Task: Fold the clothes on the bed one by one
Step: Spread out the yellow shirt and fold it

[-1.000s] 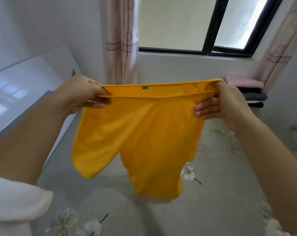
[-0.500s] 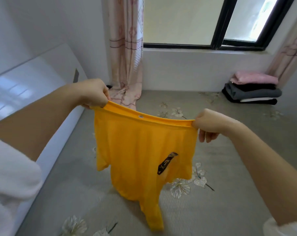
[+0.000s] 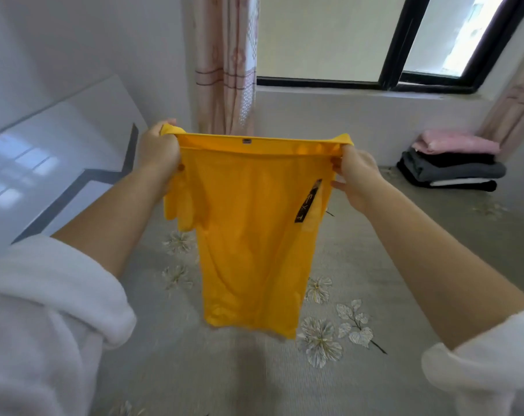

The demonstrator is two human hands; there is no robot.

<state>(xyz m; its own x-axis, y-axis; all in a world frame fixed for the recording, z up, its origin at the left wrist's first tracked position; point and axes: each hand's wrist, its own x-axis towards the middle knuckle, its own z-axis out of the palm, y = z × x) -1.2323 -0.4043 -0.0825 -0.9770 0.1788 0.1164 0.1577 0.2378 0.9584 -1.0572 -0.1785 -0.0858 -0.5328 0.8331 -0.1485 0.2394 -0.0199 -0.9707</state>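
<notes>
The yellow shorts (image 3: 254,235) hang in the air above the bed (image 3: 404,265), seemingly clear of its grey flowered cover, held taut by the waistband between both hands. The left hand (image 3: 158,151) curls its fingers round one end of the band; the right hand (image 3: 355,172) pinches the other end between thumb and fingers. The cloth looks thin, light and limp. It drapes straight down with no stiffness and probably slides a little (the sheen suggests a smooth knit). The waistband is the firmest part, so its corners seem the best hold, with the hems as a second grip once the shorts lie on the bed. A folded stack (image 3: 452,166) sits at the bed's far corner.
</notes>
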